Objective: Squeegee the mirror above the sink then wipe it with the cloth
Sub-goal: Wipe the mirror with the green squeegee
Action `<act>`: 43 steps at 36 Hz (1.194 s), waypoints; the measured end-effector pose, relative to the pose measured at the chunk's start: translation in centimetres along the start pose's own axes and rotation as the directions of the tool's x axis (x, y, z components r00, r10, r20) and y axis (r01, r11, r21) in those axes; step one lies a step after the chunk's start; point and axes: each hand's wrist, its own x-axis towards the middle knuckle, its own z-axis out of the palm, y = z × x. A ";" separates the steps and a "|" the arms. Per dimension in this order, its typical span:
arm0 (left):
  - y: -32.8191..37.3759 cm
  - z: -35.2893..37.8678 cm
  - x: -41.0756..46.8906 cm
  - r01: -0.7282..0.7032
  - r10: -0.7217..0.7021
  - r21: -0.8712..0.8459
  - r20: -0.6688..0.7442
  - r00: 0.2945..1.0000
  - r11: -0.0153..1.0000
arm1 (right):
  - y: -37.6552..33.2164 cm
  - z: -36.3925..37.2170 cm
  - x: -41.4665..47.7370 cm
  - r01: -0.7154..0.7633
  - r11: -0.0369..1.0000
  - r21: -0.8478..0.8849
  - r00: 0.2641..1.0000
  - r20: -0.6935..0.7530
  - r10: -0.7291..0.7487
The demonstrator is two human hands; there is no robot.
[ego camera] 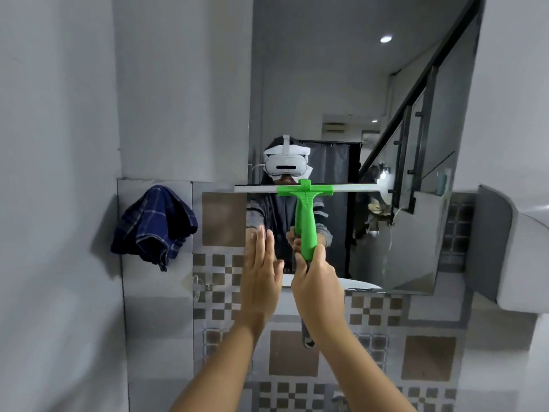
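The mirror (341,84) fills the wall ahead and reflects a person wearing a white headset. My right hand (316,282) is shut on the green handle of a squeegee (306,215). Its long pale blade lies level across the glass, about two thirds of the way down. My left hand (261,269) is held flat with fingers straight, at the mirror's lower left edge, holding nothing. A dark blue checked cloth (154,224) hangs on the wall to the left of the mirror.
Checked brown and grey tiles (294,358) cover the wall below the mirror. A dark tap spout (307,334) shows under my right wrist. A white fixture (523,263) juts out at the right. A plain grey wall (59,173) closes the left side.
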 end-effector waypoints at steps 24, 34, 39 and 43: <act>3.7 2.7 -2.7 0.275 -0.287 -0.108 -0.107 0.952 0.955 | 7.1 -4.4 3.4 0.350 0.888 -0.300 0.936 0.067 -0.346; 4.3 3.3 -3.2 0.353 -0.363 -0.093 -0.115 0.925 0.931 | 8.6 -6.9 4.9 0.381 0.740 -0.555 0.914 0.102 -0.393; 4.2 3.6 -3.3 0.362 -0.371 -0.088 -0.111 0.922 0.928 | 9.1 -7.6 5.5 0.398 0.712 -0.579 0.896 0.081 -0.436; 4.1 3.5 -3.3 0.364 -0.373 -0.101 -0.096 0.923 0.926 | 9.4 -8.3 6.0 0.394 0.665 -0.635 0.884 0.062 -0.464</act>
